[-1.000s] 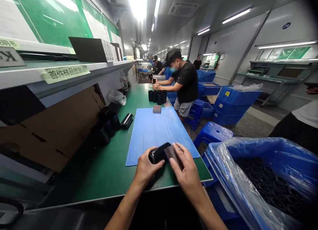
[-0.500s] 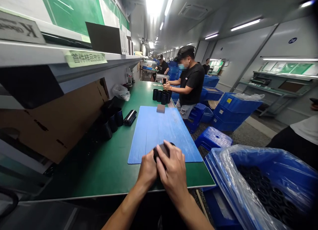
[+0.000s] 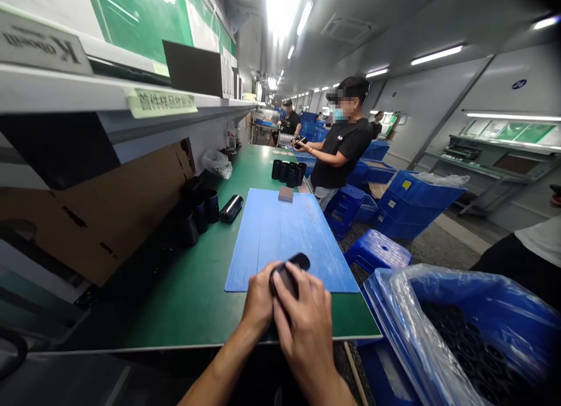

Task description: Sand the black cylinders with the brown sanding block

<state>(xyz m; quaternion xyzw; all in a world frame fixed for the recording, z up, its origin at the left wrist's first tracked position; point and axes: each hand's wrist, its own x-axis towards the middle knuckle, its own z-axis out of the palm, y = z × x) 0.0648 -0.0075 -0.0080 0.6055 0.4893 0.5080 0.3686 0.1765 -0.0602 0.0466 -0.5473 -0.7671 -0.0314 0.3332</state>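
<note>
My left hand (image 3: 258, 298) is wrapped round a glossy black cylinder (image 3: 293, 267) that lies on its side over the near edge of the blue mat (image 3: 284, 231). Over the near part of the cylinder lies my right hand (image 3: 302, 321), fingers curled and pressed on it; a pad seen earlier under those fingers is hidden now. A brown sanding block (image 3: 286, 194) rests at the mat's far end. More black cylinders (image 3: 199, 210) stand at the left, and one (image 3: 231, 208) lies on the green bench.
A blue crate lined with plastic (image 3: 460, 330) holds several black cylinders at my right. A blue stool (image 3: 377, 249) and stacked blue crates (image 3: 412, 204) stand beside the bench. A person in a black shirt (image 3: 339, 155) works farther along. Cardboard (image 3: 100, 213) leans under the shelf.
My right hand slid from beside the cylinder's end onto its top, covering the pad it held. The cylinder's far end now pokes out beyond my fingers. The view shifted slightly.
</note>
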